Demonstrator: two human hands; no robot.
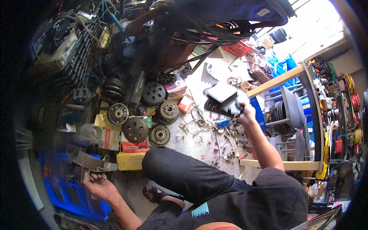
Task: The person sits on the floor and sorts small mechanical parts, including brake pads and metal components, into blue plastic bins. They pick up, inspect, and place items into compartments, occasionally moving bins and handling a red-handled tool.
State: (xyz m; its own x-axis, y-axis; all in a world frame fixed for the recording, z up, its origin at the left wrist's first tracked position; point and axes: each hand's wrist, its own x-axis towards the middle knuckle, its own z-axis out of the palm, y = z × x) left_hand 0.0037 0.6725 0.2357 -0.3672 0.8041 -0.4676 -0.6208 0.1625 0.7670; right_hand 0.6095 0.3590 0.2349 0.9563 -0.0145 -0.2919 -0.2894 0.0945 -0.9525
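Note:
My left hand (99, 185) is at the lower left, its fingers closed on the lower part of a curved grey metal piece (90, 161) with a bracket-like end. A blue plastic crate (77, 198) lies beneath and beside that hand. My right hand (248, 113) reaches out over the littered floor, gripping a blurred white-and-black metal part (222, 96) at its right end. Its exact kind cannot be told. Between the hands, several round metal rotors or pulleys (135, 130) stand on boxes, near a yellow case (130, 161) by my knee.
Small tools, screws and scraps lie over the pale floor (198, 149). A wooden frame (276, 82) with grey stools (290, 115) stands at the right, before crowded shelves (345, 115). Black cables (212, 41) hang at the top. A red basket (237, 49) sits farther back.

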